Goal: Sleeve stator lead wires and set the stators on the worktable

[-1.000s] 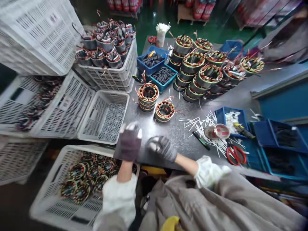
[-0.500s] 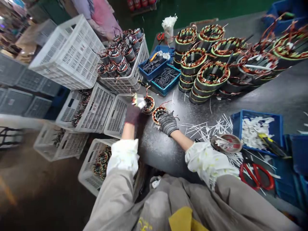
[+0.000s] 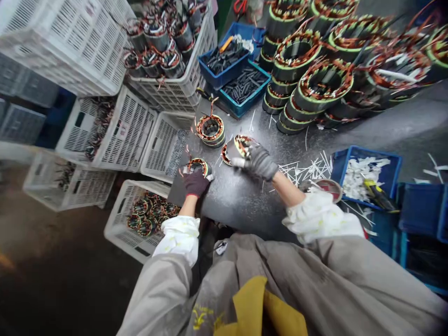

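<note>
A copper-wound ring (image 3: 199, 163) is at the table (image 3: 238, 198)'s left edge, opening upward, while a grey-sided ring (image 3: 234, 149) is tilted sideways farther in from that edge.

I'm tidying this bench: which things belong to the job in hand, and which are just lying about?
Likely the job:
wire ring at the left hand
second wire ring at the right hand

Apparently just lying about:
loose white strips
yellow-and-black tool
red-handled tool

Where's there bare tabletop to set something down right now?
Nearest: the table strip between left hand, right hand and grey clothes. Another: between the stacked wound rings and blue tray. Crowded: the loose white strips left of that tray.
</note>
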{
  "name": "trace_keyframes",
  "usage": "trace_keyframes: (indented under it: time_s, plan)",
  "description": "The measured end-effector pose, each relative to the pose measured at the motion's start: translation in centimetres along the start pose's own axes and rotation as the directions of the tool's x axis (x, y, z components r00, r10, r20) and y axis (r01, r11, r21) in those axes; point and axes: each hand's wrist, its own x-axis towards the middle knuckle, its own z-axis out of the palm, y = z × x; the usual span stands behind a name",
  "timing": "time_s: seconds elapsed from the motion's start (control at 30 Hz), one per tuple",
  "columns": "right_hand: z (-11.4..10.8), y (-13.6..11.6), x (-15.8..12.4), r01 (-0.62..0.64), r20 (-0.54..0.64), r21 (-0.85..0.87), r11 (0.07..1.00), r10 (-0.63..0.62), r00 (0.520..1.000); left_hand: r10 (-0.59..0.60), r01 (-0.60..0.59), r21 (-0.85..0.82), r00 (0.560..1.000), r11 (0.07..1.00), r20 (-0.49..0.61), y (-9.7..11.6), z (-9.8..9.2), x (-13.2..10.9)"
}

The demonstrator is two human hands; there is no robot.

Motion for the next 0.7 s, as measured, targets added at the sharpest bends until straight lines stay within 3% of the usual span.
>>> trace_keyframes:
  time_s: [0.07, 0.13, 0.23, 0.33, 0.43, 0.53, 0.63, 0.7]
  plan:
    - [0.5, -0.7, -4.1, 0.068, 0.124, -0.183, 0.981, -0.046, 0.991, -0.016, 0.016, -0.072, 1.0, 0.997, 0.004, 0.3, -0.5, 0.7]
    - [2.5, -1.6, -8.5, 0.107, 0.271, -0.316, 0.943, -0.018, 0.962, -0.1, 0.101, -0.159, 0.995, 0.982, 0.013, 1.6, -1.4, 1.9]
    - [6.8, -2.6, -13.5, 0.096, 0.5, -0.4, 0.911, 0.13, 0.856, -0.223, 0.225, -0.252, 0.974, 0.941, 0.034, 5.5, -3.0, 3.5]
    - [9.7, -3.0, -15.8, 0.075, 0.569, -0.363, 0.929, 0.157, 0.807, -0.241, 0.229, -0.274, 0.971, 0.934, -0.009, 9.9, -3.8, 4.2]
    - [10.1, -2.7, -16.2, 0.041, 0.54, -0.322, 0.946, 0.148, 0.829, -0.213, 0.195, -0.251, 0.976, 0.948, -0.043, 12.1, -3.9, 4.3]
    - [8.9, -1.1, -16.3, -0.065, 0.409, -0.248, 0.967, 0.165, 0.897, -0.135, 0.126, -0.194, 0.99, 0.973, -0.032, 11.0, -3.5, 3.6]
    - [7.5, 1.4, -16.7, -0.287, 0.227, 0.059, 0.956, 0.267, 0.936, -0.028, 0.028, -0.096, 1.0, 0.995, -0.001, 8.3, -2.6, 1.6]
    - [7.0, 2.9, -17.0, -0.399, 0.118, 0.348, 0.848, 0.382, 0.917, 0.008, -0.007, -0.033, 1.0, 0.999, 0.024, 6.6, -1.6, -0.4]
